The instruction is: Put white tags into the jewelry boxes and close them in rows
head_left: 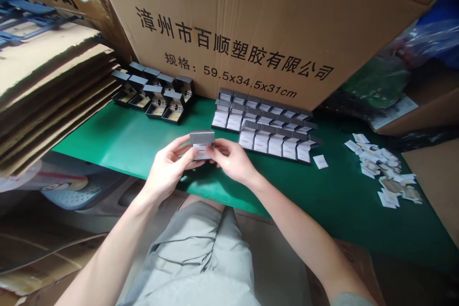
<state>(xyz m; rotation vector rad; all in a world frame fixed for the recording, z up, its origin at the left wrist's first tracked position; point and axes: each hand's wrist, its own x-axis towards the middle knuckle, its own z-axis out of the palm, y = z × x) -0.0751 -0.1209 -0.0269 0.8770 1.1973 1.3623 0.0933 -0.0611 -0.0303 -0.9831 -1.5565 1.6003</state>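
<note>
Between my two hands, above the front edge of the green table, is a small dark jewelry box with its lid raised and a white insert inside. My left hand grips its left side, thumb on the insert. On the other side my right hand holds it with thumb and fingers closed. Rows of open boxes with white inserts stand just beyond my right hand. Farther left sits a group of open dark boxes with yellowish pieces inside. A single white insert lies beside the rows.
A scattered pile of small white pieces lies on the right of the green table. A large printed carton stands behind the boxes. Stacked cardboard sheets border the left side. Plastic bags sit at the back right.
</note>
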